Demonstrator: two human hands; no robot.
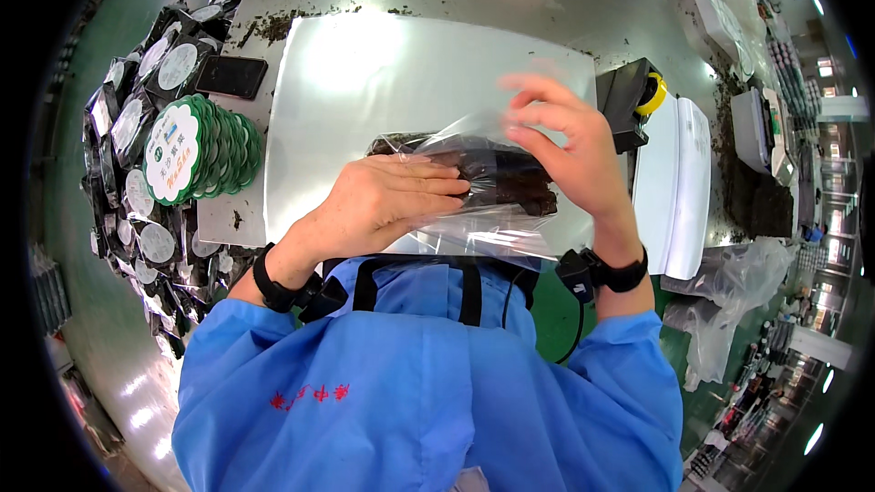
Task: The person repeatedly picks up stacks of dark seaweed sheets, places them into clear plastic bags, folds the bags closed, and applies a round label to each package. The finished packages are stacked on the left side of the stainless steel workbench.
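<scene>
A dark brown, elongated bundle (pixel 526 184) lies on a white sheet (pixel 319 100) in front of me, partly under clear plastic film (pixel 474 235). I cannot make out what the bundle is. My left hand (pixel 392 196) rests on its left part, fingers stretched out flat over the film and pressing down. Above the bundle's right end, my right hand (pixel 570 141) is raised with its fingers apart. Its fingertips are smeared by motion. A loose flap of film stands up just left of those fingers; whether they touch it does not show.
Left of the sheet are a stack of scalloped green-and-white cards (pixel 205 150), a black phone (pixel 232 77) and many black packages with round labels (pixel 157 241). On the right stand a black tape dispenser with yellow tape (pixel 629 105) and white sheets (pixel 670 187). Dark crumbs (pixel 273 29) litter the metal table.
</scene>
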